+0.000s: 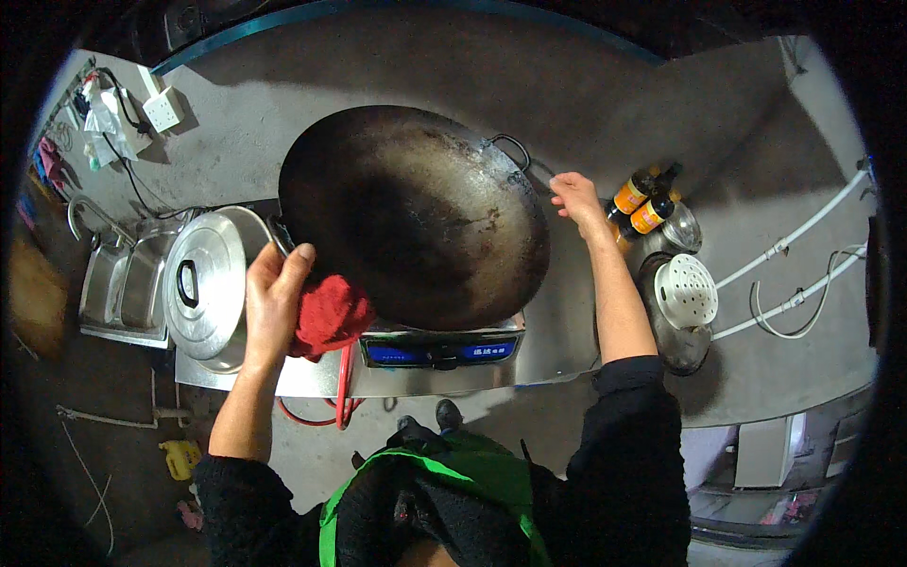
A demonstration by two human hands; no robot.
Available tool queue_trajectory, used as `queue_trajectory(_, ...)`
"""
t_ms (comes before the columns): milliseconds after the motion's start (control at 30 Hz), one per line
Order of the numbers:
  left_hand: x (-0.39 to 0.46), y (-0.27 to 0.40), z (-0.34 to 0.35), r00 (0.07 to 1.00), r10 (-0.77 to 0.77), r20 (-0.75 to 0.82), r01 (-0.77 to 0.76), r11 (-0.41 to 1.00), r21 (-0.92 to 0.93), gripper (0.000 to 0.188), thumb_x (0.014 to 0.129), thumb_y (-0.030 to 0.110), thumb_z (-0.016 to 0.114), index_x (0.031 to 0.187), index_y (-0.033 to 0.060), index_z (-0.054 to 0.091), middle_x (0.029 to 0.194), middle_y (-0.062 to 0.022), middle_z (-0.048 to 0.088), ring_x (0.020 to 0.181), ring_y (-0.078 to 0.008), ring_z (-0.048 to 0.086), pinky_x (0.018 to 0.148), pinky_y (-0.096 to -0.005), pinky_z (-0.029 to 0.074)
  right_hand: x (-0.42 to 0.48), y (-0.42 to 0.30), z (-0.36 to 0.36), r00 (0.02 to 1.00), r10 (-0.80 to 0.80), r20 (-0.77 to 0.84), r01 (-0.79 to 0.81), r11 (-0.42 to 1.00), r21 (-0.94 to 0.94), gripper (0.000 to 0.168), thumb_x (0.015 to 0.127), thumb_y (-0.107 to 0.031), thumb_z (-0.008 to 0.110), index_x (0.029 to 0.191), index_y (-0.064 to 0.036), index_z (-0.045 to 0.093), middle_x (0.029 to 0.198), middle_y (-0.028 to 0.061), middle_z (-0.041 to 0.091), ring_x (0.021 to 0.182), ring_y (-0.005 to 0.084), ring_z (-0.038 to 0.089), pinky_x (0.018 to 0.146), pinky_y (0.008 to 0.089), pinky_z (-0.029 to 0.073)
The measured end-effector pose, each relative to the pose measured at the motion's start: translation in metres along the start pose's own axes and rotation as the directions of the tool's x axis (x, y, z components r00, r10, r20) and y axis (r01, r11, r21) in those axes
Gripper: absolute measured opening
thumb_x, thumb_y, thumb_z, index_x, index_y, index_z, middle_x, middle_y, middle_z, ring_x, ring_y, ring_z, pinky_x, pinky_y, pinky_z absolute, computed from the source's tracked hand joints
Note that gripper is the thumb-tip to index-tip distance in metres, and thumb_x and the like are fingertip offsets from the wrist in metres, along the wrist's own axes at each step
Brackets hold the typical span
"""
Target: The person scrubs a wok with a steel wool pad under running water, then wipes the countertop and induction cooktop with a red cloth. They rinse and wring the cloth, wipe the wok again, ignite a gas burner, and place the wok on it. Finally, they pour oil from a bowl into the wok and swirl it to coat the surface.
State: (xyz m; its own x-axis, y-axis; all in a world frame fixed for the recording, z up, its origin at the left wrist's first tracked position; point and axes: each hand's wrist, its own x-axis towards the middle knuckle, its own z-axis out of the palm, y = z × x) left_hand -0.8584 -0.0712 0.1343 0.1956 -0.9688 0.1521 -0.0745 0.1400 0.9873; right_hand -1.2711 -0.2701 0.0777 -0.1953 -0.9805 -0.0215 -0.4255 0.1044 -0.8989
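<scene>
A large dark wok [418, 220] is above a gas stove [439, 351] with a blue front panel that bears writing. My left hand [276, 283] grips the loop handle [281, 235] at the wok's left rim, thumb on top. A crumpled red cloth [329, 315] lies right beside that hand, below the rim. Off the wok's right rim is my right hand [575, 198], fingers loosely curled, with nothing visible in it. It is apart from the right loop handle [514, 149]. The wok's inside is bare, with worn brown and grey patches.
Left of the wok stands an aluminium pot with a lid [212, 283], beside a steel sink [131, 283]. Sauce bottles [641, 202] and a white perforated strainer [686, 290] are on the right. A red hose [345, 386] hangs over the counter's front edge [425, 386].
</scene>
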Motion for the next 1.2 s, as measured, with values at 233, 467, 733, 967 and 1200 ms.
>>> queue_trajectory(233,-0.042,-0.017,0.009,0.999,0.011,-0.049,-0.012,1.000,-0.024,0.021,0.089,0.022,0.062,0.090,0.0020,0.057,0.073,0.0026,0.053,0.066,-0.0061,0.045,0.058,-0.0223,0.038,-0.009,0.010,-0.012,0.993,-0.037,0.110,0.023,0.992,0.127,0.028,0.087,-0.028,0.063,0.106,-0.007,0.060,0.092,0.0021,0.064,0.074,0.0110,0.061,0.057,0.0239,0.048)
queue_trajectory(467,-0.048,-0.021,0.020,0.998,-0.036,0.051,0.045,0.984,-0.173,0.028,0.089,0.029,0.061,0.087,0.0031,0.052,0.069,0.0017,0.050,0.064,-0.0060,0.046,0.056,-0.0227,0.039,-0.018,0.031,-0.061,0.998,-0.030,0.058,0.017,0.976,0.217,0.028,0.088,-0.021,0.062,0.112,-0.007,0.058,0.100,0.0018,0.066,0.070,0.0061,0.057,0.052,0.0171,0.042)
queue_trajectory(733,-0.113,-0.099,-0.050,0.905,-0.411,-0.109,0.068,0.392,-0.917,0.036,0.092,0.041,0.047,0.093,0.0069,0.059,0.087,-0.0072,0.062,0.078,-0.0214,0.060,0.072,-0.0362,0.050,-0.221,-0.081,-0.004,0.462,-0.752,0.471,0.410,0.652,0.638,0.027,0.086,-0.017,0.054,0.106,0.000,0.057,0.095,0.0129,0.060,0.071,0.0165,0.050,0.057,0.0264,0.040)
queue_trajectory(967,-0.167,-0.099,-0.085,0.857,-0.488,-0.162,-0.046,0.241,-0.969,0.039,0.094,0.039,0.042,0.108,0.0052,0.056,0.103,-0.0108,0.064,0.093,-0.0260,0.062,0.085,-0.0401,0.050,-0.318,-0.077,0.178,0.233,-0.533,0.814,0.351,0.826,0.440,0.067,0.069,-0.007,0.074,0.129,0.000,0.045,0.130,0.0133,0.048,0.110,0.0231,0.053,0.081,0.0311,0.047)
queue_trajectory(1200,-0.226,-0.077,-0.174,0.909,-0.296,-0.293,0.047,0.772,-0.634,0.043,0.089,0.025,0.057,0.125,0.0042,0.045,0.125,-0.0120,0.050,0.114,-0.0222,0.050,0.098,-0.0377,0.040,-0.397,-0.085,0.335,0.141,-0.347,0.927,-0.039,0.934,0.356,0.044,0.078,-0.010,0.069,0.118,-0.002,0.052,0.113,0.0086,0.057,0.105,0.0189,0.055,0.091,0.0332,0.044)
